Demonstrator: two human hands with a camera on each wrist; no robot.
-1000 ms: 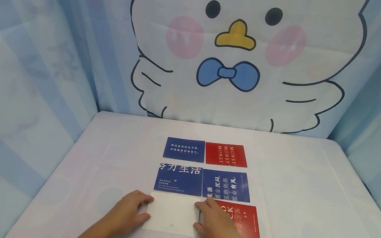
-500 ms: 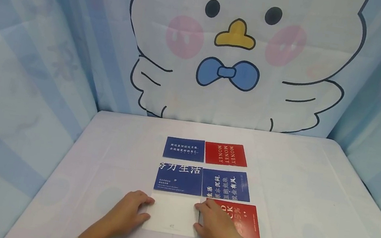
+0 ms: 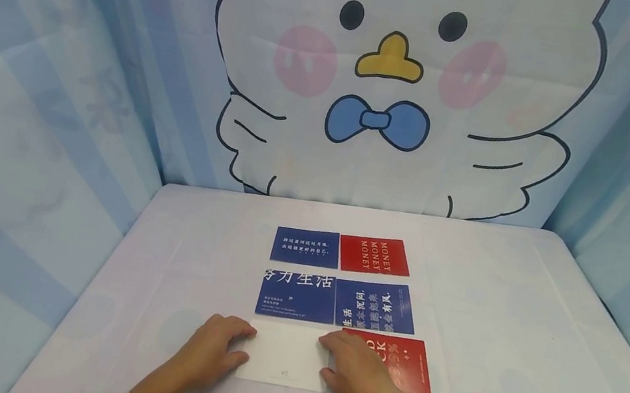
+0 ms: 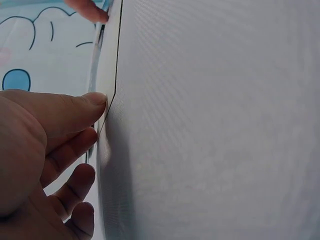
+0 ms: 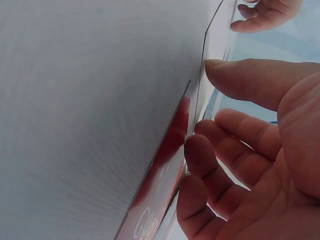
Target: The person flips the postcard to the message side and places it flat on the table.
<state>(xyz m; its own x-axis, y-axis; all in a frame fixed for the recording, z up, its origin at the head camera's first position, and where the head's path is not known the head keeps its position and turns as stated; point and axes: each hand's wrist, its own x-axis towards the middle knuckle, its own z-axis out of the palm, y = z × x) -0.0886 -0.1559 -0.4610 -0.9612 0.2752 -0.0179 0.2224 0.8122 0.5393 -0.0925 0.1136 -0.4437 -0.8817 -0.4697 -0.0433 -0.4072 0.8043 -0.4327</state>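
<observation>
A blank whitish card [image 3: 286,357], with a tiny mark near its front edge, lies face-up on the table between both hands. My left hand [image 3: 214,353] touches its left side, the thumb at the front corner and the index fingertip farther back. On the opposite side, my right hand [image 3: 359,374] rests thumb and index fingertips at the card's right edge. In the right wrist view, its other fingers spread above a red card [image 5: 165,175], which lies right beside the whitish one and is partly covered by that hand in the head view.
Behind these lie a blue card [image 3: 296,301] with large white characters and another blue card [image 3: 375,306]. Farther back sit a blue card [image 3: 305,247] and a red "MONEY" card [image 3: 375,255]. A white cloth [image 3: 515,319] covers the table; a printed curtain [image 3: 380,165] hangs behind.
The hands stay at the card's two sides. The card has shifted very slightly toward the front, and my right index fingertip has edged a little left over its edge.
</observation>
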